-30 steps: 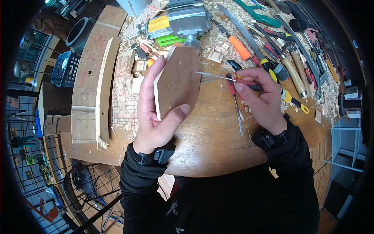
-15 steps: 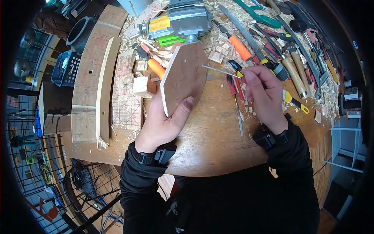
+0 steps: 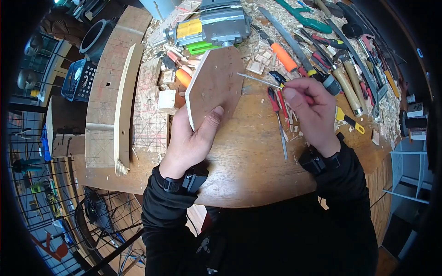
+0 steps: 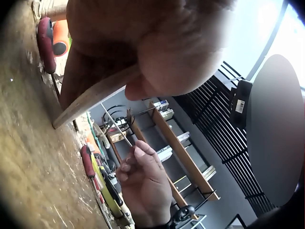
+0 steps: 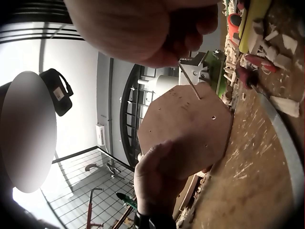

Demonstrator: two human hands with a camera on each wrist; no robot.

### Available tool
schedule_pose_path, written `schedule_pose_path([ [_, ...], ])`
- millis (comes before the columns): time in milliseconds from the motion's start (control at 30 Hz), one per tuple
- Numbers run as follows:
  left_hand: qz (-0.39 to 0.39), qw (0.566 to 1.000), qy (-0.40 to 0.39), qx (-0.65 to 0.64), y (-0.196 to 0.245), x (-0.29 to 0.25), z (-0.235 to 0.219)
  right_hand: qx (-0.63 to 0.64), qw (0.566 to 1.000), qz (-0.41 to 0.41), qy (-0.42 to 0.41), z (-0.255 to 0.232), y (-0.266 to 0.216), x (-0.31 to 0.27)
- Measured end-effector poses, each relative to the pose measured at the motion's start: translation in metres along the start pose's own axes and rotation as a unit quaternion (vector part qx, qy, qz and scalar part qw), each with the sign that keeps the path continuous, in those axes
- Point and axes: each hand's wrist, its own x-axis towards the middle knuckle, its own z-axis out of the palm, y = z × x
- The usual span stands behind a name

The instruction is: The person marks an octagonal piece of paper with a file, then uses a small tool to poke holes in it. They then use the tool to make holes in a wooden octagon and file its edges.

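My left hand (image 3: 191,142) grips an eight-sided brown wooden board (image 3: 216,83) by its lower left edge, thumb across the face and fingers hidden behind. The board stands tilted above the table, and its face has small holes and pencil marks. My right hand (image 3: 313,108) pinches a slim metal needle file (image 3: 260,81), its handle hidden in the fingers. The file's tip overlaps the board near its upper right edge, and in the right wrist view the file (image 5: 189,80) crosses the edge close to the marks. In the left wrist view the board (image 4: 95,93) appears edge-on.
Beyond the board stands a metal vise (image 3: 223,25). Red-handled files (image 3: 281,124) lie on the wooden table (image 3: 239,179), with chisels (image 3: 347,87) and more tools at the right among shavings. A small wood block (image 3: 168,100) and long planks (image 3: 103,110) are at the left.
My left hand has shifted lower on the board, its fingers slipping out of sight behind it. The board has turned slightly. My right hand has rotated, hiding the file's red-and-black handle.
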Motion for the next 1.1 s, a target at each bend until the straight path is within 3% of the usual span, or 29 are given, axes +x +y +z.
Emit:
schedule_pose_path([
  [67, -0.002, 1.0, -0.003, -0.003, 0.0, 0.0, -0.001, 0.023, 0.987, 0.152, -0.047, -0.009, 0.0, 0.001],
  [100, -0.002, 1.0, -0.003, -0.003, 0.0, 0.0, 0.0, 0.023, 0.987, 0.151, -0.047, -0.006, 0.002, 0.001],
  [167, -0.003, 1.0, -0.002, 0.008, 0.0, 0.0, 0.0, -0.011, 1.0, -0.02, 0.01, 0.003, 0.006, -0.001],
  [300, -0.015, 1.0, 0.011, -0.011, -0.001, 0.001, 0.0, 0.023, 1.0, 0.02, 0.002, -0.001, -0.001, -0.001],
  [367, -0.008, 1.0, 0.013, -0.004, -0.001, 0.0, 0.0, 0.041, 0.992, 0.109, -0.052, -0.008, 0.0, -0.001],
  [400, -0.008, 1.0, 0.013, -0.004, 0.0, 0.0, 0.0, 0.041, 0.992, 0.11, -0.051, -0.008, 0.0, -0.001],
  [500, -0.018, 1.0, -0.007, 0.014, 0.001, 0.0, -0.001, 0.041, 0.994, 0.098, -0.033, -0.002, 0.001, -0.002],
  [567, -0.009, 1.0, -0.002, 0.0, -0.001, 0.0, 0.0, -0.014, 0.999, -0.041, 0.025, 0.004, 0.008, -0.002],
  [600, -0.01, 1.0, -0.002, 0.0, -0.001, 0.0, -0.001, -0.013, 0.999, -0.041, 0.025, 0.003, 0.006, -0.002],
  [667, -0.015, 1.0, -0.001, -0.01, -0.001, 0.0, -0.001, 0.051, 0.994, 0.091, -0.016, -0.003, -0.002, -0.002],
  [800, -0.011, 1.0, 0.002, -0.003, 0.001, 0.0, 0.0, 0.042, 0.986, 0.153, -0.058, -0.009, -0.002, 0.0],
  [900, -0.015, 1.0, -0.002, 0.0, 0.0, 0.0, -0.001, 0.047, 0.995, 0.084, -0.025, -0.003, 0.005, -0.002],
  [967, -0.019, 1.0, 0.009, 0.005, 0.002, 0.0, -0.001, 0.003, 1.0, -0.013, -0.006, -0.001, 0.008, 0.0],
  [1100, -0.01, 1.0, 0.02, -0.002, 0.002, 0.001, -0.001, -0.054, 0.996, -0.057, -0.034, -0.007, 0.008, 0.002],
])
